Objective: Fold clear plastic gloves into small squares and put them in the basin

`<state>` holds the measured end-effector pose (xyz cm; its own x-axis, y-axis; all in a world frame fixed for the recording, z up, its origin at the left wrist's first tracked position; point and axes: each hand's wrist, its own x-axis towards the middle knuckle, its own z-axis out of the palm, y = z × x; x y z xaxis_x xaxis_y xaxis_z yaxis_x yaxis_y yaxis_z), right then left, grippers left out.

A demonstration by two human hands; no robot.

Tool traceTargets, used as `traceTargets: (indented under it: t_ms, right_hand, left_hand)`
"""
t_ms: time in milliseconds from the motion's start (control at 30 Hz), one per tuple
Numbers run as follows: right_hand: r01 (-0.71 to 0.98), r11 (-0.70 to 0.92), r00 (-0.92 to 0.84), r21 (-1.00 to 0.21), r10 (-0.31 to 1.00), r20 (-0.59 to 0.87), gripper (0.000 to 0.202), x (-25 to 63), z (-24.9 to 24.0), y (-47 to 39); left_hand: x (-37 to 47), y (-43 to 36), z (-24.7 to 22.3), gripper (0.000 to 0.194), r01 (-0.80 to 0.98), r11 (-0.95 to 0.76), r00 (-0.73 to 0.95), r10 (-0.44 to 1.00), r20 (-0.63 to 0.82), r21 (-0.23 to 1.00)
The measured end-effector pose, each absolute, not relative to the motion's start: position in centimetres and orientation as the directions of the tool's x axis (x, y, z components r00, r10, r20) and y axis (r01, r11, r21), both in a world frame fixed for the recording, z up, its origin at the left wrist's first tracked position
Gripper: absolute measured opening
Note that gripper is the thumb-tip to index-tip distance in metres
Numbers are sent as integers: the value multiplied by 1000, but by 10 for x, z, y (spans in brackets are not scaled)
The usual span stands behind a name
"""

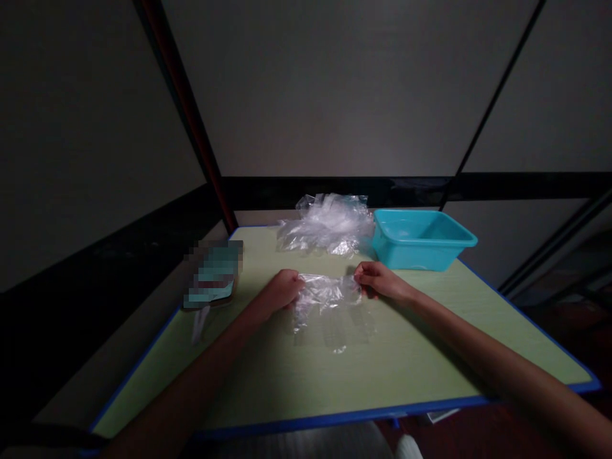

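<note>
A clear plastic bag [332, 306] is stretched between my two hands above the middle of the table. My left hand [287, 288] is closed on its upper left corner. The upper right corner is pinched between the thumb and fingers of my right hand [377, 280]. Behind them lies a heap of crumpled clear plastic bags [329, 223] at the table's back edge.
An empty-looking turquoise basin [421, 242] stands at the back right of the light green table [344, 389] with a blue rim. At the left edge lies a blurred-out item [215, 274] with a whitish strip below it. Wall panels rise behind.
</note>
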<state>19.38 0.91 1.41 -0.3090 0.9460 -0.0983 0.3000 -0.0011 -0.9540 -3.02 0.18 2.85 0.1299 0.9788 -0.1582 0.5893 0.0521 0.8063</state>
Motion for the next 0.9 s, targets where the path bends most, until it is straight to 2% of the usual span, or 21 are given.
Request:
traceTargets:
  t_ms: [300,433,533,600,667,767,900]
  right_hand:
    - [437,89,-249,-895,968,-26,15,196,10,17]
    - [500,203,-175,-842,976,132,9,200,3,22]
    - [543,294,-126,-787,955,270,9,202,2,19]
    - [560,388,-179,-733,920,350,16,202,5,13]
    - [547,509,-320,-665,861,396,25,201,9,6]
    - [546,650,-555,-529,753,353,38,197,13,-2]
    - [604,719,-708,-344,682,184,50,190,10,-5]
  left_hand:
    - [-36,28,15,18,578,-94,109,993,37,811]
    - [-36,34,3,6,544,-145,26,987,156,827]
    - [-35,33,-3,6,515,-191,-10,973,229,835]
    - [-35,30,-4,9,490,-219,-9,967,256,844]
    - [-35,26,-2,16,464,-264,31,959,283,845]
    - [-34,18,3,28,510,-426,220,905,365,748]
    - [-29,6,5,40,631,-647,541,763,354,428]
